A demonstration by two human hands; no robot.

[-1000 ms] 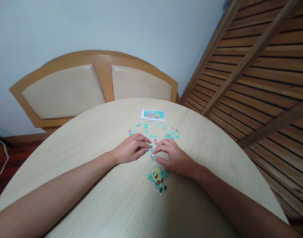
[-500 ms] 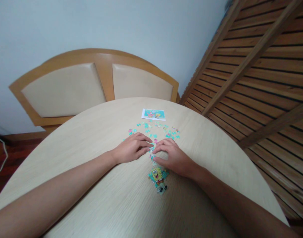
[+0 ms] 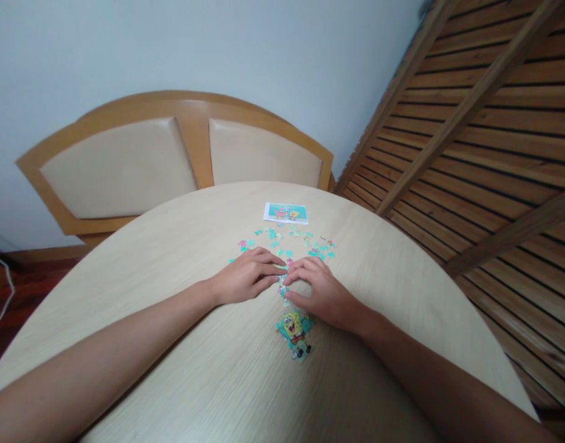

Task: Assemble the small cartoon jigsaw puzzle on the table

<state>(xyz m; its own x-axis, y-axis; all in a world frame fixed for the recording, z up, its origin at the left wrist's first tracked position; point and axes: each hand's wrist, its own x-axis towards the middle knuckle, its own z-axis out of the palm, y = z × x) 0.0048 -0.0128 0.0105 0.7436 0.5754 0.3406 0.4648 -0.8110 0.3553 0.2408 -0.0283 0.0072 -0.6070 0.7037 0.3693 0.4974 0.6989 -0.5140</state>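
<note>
Both my hands rest on a round pale wooden table (image 3: 181, 246), fingertips meeting over small jigsaw pieces (image 3: 282, 282). My left hand (image 3: 245, 278) lies palm down with its fingers curled and pressed onto the pieces. My right hand (image 3: 320, 290) does the same from the right, thumb against the table. Just below them lies a joined patch of puzzle (image 3: 295, 332) showing a yellow cartoon figure. Several loose teal and pink pieces (image 3: 305, 243) are scattered beyond my fingers.
A small reference picture card (image 3: 285, 213) lies near the table's far edge. Behind the table stands a wooden bench back with beige cushions (image 3: 172, 160). A slatted wooden wall (image 3: 485, 135) runs along the right. A white cable (image 3: 0, 289) hangs at far left.
My right hand's fingers have crept slightly left, closing the gap to my left fingertips over the small pieces. The rest stays put.
</note>
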